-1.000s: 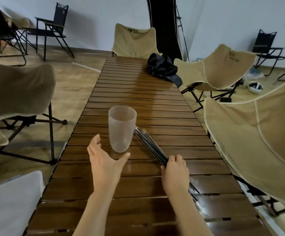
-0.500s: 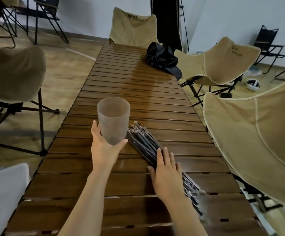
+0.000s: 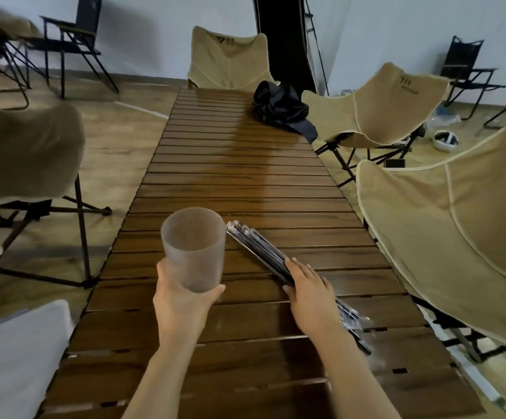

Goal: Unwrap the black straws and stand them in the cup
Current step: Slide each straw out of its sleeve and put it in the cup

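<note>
Table (image 3: 245, 176) takes up most of the shot, a long slatted wooden one running up the middle of the frame. Tan folding chairs (image 3: 445, 222) sit along the right and at the top, and a crumpled black bag (image 3: 279, 107) is at upper centre.

The frosted plastic cup (image 3: 194, 249) is at centre-left, empty. Just right of it is the bundle of black straws (image 3: 257, 249), all still in their clear wrappers, lying diagonally down toward the lower right.

What changed: a second ago the left hand (image 3: 182, 300) was open and only reaching, with the cup standing by itself. Now it's grasping the cup low down, thumb on one side and fingers on the other. The cup looks tipped toward the camera, but I can't tell if the base is off the wood.

The right hand (image 3: 309, 291) went from curled over the bundle to lying flat on it, fingers straight, holding nothing.

So I'd say this is still setup. The cup is secured and the straws are pinned, but nothing's unwrapped and nothing's in the cup.
</note>
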Demonstrator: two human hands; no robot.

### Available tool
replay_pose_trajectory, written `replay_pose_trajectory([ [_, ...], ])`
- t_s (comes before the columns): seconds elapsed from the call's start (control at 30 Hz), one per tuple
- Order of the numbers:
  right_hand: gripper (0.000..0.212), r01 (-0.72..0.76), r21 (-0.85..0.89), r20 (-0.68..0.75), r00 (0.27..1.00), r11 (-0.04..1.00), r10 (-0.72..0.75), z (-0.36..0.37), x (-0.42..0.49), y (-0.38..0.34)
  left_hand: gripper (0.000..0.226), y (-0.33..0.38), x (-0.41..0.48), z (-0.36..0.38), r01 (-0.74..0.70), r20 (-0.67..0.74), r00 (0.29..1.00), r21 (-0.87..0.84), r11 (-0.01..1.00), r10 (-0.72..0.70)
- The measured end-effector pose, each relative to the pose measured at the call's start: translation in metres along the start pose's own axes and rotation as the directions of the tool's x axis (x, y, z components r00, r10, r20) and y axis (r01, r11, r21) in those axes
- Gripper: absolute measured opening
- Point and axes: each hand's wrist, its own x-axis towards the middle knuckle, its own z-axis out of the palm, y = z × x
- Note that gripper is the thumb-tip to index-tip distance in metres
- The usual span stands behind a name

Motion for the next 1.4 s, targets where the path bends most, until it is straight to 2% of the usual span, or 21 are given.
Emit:
replay_pose_trajectory([
  [0.2,0.066,0.044,-0.036,0.053,0.998,0.998,-0.042,-0.006,-0.017,-0.007,0.096,-0.010,-0.013,-0.017,0.051,0.162,0.985,0.066,0.997,-0.061],
  [0.33,0.066,0.038,-0.127,0.071,0.997,0.991,-0.029,-0.013,-0.030,-0.006,0.097,-0.002,-0.033,-0.032,0.117,0.136,0.981,0.140,0.983,-0.136],
  [0.43,0.059,0.034,-0.127,0.004,0.999,0.991,-0.033,-0.018,-0.041,-0.004,0.084,0.012,-0.057,-0.040,0.136,0.056,0.986,0.280,0.950,-0.157],
  [0.53,0.041,0.027,-0.121,-0.110,0.993,0.992,-0.041,-0.020,-0.052,-0.003,0.057,0.032,-0.075,-0.040,0.050,0.042,0.996,0.408,0.912,-0.073],
  [0.63,0.028,0.027,-0.111,-0.142,0.989,0.993,-0.043,-0.017,-0.058,0.001,0.025,0.048,-0.083,-0.025,-0.160,0.222,0.973,0.421,0.893,0.070],
  [0.73,0.024,0.006,-0.115,-0.163,0.986,0.993,-0.025,-0.022,-0.055,0.004,0.016,0.055,-0.082,0.000,-0.389,0.442,0.869,0.332,0.859,0.224],
  [0.83,0.023,-0.055,-0.107,-0.230,0.973,0.993,0.029,-0.038,-0.052,0.006,0.019,0.056,-0.072,0.023,-0.478,0.503,0.805,0.235,0.846,0.315],
  [0.93,0.023,-0.044,0.075,-0.300,0.952,0.996,0.065,-0.061,-0.051,0.010,0.031,0.062,-0.061,0.041,-0.328,0.500,0.823,0.030,0.944,0.270],
  [1.0,0.036,0.026,0.159,-0.252,0.968,0.987,0.015,-0.074,-0.051,0.008,0.034,0.070,-0.059,0.050,-0.206,0.513,0.818,-0.161,0.965,0.261],
  [1.13,0.040,0.112,0.320,-0.129,0.989,0.941,-0.074,-0.094,-0.053,0.000,0.021,0.086,-0.059,0.052,-0.170,0.384,0.848,-0.454,0.875,0.364],
  [1.27,0.031,0.126,0.439,0.062,0.983,0.890,-0.170,-0.104,-0.060,0.004,0.017,0.096,-0.053,0.034,-0.079,0.287,0.900,-0.635,0.768,0.330],
  [1.33,0.033,0.168,0.429,0.039,0.978,0.888,-0.204,-0.106,-0.062,0.012,0.020,0.098,-0.051,0.024,-0.050,0.277,0.905,-0.688,0.724,0.324],
  [1.4,0.036,0.217,0.409,-0.042,0.975,0.886,-0.220,-0.108,-0.062,0.022,0.028,0.099,-0.051,0.016,-0.026,0.297,0.894,-0.713,0.701,0.335],
])
